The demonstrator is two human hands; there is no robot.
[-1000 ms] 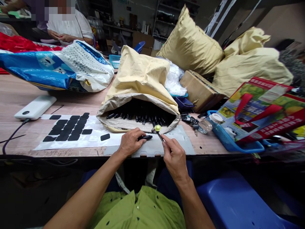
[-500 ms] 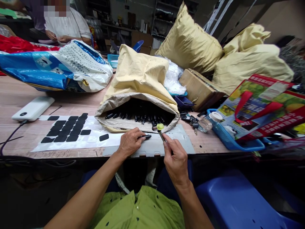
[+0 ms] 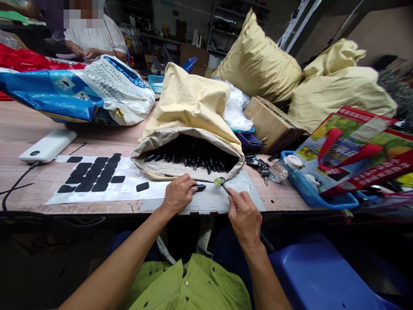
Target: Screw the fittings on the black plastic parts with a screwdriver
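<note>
My left hand (image 3: 179, 193) is closed around a black pen-like piece (image 3: 200, 187) whose end points right. To its right, my right hand (image 3: 244, 212) pinches the dark handle of a small tool with a yellow-green round head (image 3: 219, 181). That head is just in front of the mouth of a beige sack (image 3: 190, 101), which lies open toward me with several black pen-like pieces (image 3: 195, 162) inside. Both hands are above a grey board (image 3: 196, 202) at the table edge. Left of them, several black rounded patches (image 3: 92, 173) lie on a white sheet (image 3: 119, 193).
A white power bank (image 3: 48, 146) with a cable and a blue-and-white bag (image 3: 80, 92) are on the left. At right are keys (image 3: 258, 164), a blue basket (image 3: 322, 201) and a fruit-print bag (image 3: 358, 150). A person in white (image 3: 100, 38) sits behind.
My right hand has moved right and slightly down, and the tool now tilts with its head to the left. My left hand keeps hold of the black piece. The view has shifted slightly.
</note>
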